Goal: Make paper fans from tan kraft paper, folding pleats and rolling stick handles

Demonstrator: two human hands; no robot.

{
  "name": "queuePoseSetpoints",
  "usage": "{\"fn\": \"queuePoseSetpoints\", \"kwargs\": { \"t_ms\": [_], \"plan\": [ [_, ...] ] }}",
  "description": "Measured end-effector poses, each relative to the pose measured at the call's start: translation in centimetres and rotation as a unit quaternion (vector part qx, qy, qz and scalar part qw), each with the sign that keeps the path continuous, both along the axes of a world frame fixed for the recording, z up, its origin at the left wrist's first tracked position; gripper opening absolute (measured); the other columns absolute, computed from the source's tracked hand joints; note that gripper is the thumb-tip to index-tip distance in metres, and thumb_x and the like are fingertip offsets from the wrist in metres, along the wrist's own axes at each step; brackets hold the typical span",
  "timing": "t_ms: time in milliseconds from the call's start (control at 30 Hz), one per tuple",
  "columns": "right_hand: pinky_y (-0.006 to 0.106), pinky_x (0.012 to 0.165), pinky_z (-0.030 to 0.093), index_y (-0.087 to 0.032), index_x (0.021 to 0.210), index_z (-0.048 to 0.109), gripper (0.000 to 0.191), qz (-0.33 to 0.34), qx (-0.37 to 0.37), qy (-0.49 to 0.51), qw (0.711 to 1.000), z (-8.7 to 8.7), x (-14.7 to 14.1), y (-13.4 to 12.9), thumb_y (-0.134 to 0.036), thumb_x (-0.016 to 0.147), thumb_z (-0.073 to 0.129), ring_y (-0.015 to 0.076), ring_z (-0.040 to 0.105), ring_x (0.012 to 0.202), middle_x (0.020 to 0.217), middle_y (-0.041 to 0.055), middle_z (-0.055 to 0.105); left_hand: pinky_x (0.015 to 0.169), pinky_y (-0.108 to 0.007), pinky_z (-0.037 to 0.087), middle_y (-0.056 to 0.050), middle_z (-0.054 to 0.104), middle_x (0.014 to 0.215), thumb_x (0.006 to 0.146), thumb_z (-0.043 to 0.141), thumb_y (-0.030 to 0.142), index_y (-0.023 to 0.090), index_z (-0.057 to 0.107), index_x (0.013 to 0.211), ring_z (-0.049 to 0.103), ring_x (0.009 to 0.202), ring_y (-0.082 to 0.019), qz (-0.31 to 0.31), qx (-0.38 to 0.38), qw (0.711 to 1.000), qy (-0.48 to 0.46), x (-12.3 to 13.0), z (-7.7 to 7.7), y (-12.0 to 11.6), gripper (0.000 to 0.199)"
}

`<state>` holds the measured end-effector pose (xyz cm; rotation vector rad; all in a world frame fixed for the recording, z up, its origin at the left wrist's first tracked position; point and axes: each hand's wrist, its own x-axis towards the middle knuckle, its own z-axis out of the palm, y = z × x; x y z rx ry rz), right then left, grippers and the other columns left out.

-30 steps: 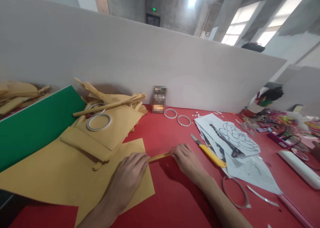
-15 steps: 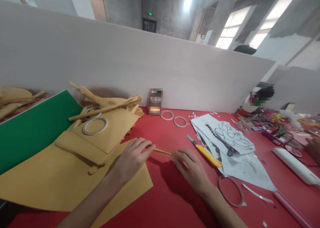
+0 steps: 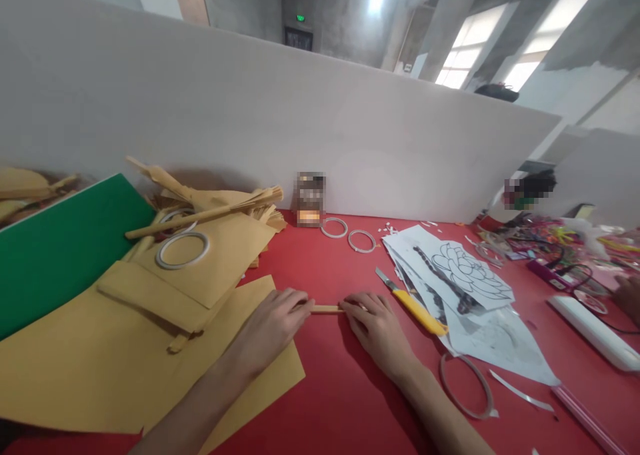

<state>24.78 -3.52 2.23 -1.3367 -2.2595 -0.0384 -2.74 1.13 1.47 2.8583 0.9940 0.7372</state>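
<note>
A narrow folded brown paper strip (image 3: 327, 309) lies crosswise between my two hands, low over the red table (image 3: 320, 382). My left hand (image 3: 283, 318) has its fingers closed on the strip's left end, beside the edge of a large brown paper sheet (image 3: 75, 368). Around the right end are the bent fingers of my right hand (image 3: 376, 325). Both ends of the strip are hidden under the fingers. To the right of my right hand lies a yellow utility knife (image 3: 419, 312) with its blade out.
Brown paper pieces (image 3: 185, 275) and tape rings (image 3: 183, 250) are heaped beside a green board (image 3: 70, 248). Drawings (image 3: 470, 272), another ring (image 3: 466, 386) and a white bar (image 3: 593, 332) lie right. Another person's hand (image 3: 627, 295) is at the right edge. A white partition (image 3: 375, 142) stands behind.
My right hand has shifted slightly, and the strip, tilted down to the right before, now lies nearly level. The view has tipped down a little.
</note>
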Motion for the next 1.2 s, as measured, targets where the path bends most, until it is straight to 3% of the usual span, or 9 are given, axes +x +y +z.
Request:
{"fn": "queuePoseSetpoints", "kwargs": {
  "t_ms": [100,300,467,700,867,1067,1200],
  "plan": [
    [0.041,0.087,0.051,-0.027,0.125,0.073,0.028,-0.005,-0.011,-0.001,1.000,-0.1,-0.1,0.0,-0.016,0.109,0.053,0.0252,0.069,0.103,0.117,0.0089,0.075,0.091,-0.039,0.055,-0.010,0.069,0.116,0.110,0.045,0.012,0.020,0.071,0.125,0.064,0.104,-0.024,0.008,-0.007,1.000,0.003,0.2,0.1,-0.1,0.031],
    [0.041,0.089,0.047,-0.026,0.119,0.074,0.023,-0.005,0.013,-0.008,1.000,-0.4,-0.6,-0.3,-0.015,0.108,0.057,0.0240,0.068,0.098,0.109,0.0075,0.075,0.089,-0.038,0.056,-0.009,0.068,0.113,0.105,0.041,0.000,0.020,0.065,0.137,0.063,0.103,-0.024,0.011,-0.013,1.000,0.009,0.4,-0.1,-0.9,0.045],
    [0.040,0.089,0.047,-0.025,0.109,0.074,0.019,-0.014,-0.022,0.051,0.998,-0.7,-0.9,-0.2,-0.019,0.110,0.056,0.0228,0.066,0.095,0.103,0.0061,0.074,0.091,-0.037,0.055,-0.006,0.069,0.109,0.110,0.044,0.013,0.023,0.072,0.118,0.064,0.102,-0.022,0.008,-0.052,0.998,-0.043,0.7,-0.2,-1.2,0.031],
    [0.038,0.077,0.044,-0.024,0.088,0.063,0.020,-0.109,-0.090,0.087,0.986,-0.8,-1.7,0.8,-0.026,0.108,0.060,0.0254,0.061,0.088,0.092,0.0047,0.070,0.088,-0.041,0.049,-0.003,0.068,0.094,0.112,0.048,0.029,0.022,0.066,0.097,0.061,0.093,-0.024,0.143,-0.157,0.976,-0.053,2.0,1.2,-1.0,0.025],
    [0.037,0.083,0.041,-0.026,0.105,0.067,0.014,-0.114,-0.101,0.036,0.988,-0.2,-2.0,0.8,-0.020,0.110,0.055,0.0246,0.065,0.097,0.105,0.0035,0.073,0.091,-0.039,0.047,-0.003,0.067,0.111,0.111,0.050,0.025,0.026,0.069,0.115,0.061,0.101,-0.023,0.152,-0.162,0.974,-0.048,2.2,1.0,-1.1,0.020],
    [0.037,0.081,0.038,-0.025,0.102,0.062,0.014,-0.112,-0.077,-0.051,0.989,-0.3,-2.1,0.4,-0.014,0.108,0.056,0.0247,0.062,0.095,0.104,0.0036,0.070,0.091,-0.038,0.048,-0.006,0.065,0.117,0.100,0.045,-0.004,0.025,0.067,0.134,0.060,0.106,-0.024,0.120,-0.128,0.984,0.017,1.7,0.8,-2.0,0.050],
    [0.037,0.078,0.036,-0.024,0.102,0.058,0.014,-0.103,-0.067,-0.076,0.989,-0.5,-2.2,0.3,-0.010,0.106,0.056,0.0260,0.060,0.093,0.103,0.0040,0.069,0.089,-0.041,0.050,-0.008,0.063,0.116,0.096,0.046,-0.008,0.019,0.064,0.138,0.058,0.105,-0.027,0.105,-0.105,0.987,0.065,1.6,1.0,-2.0,0.053]
  ]
}}
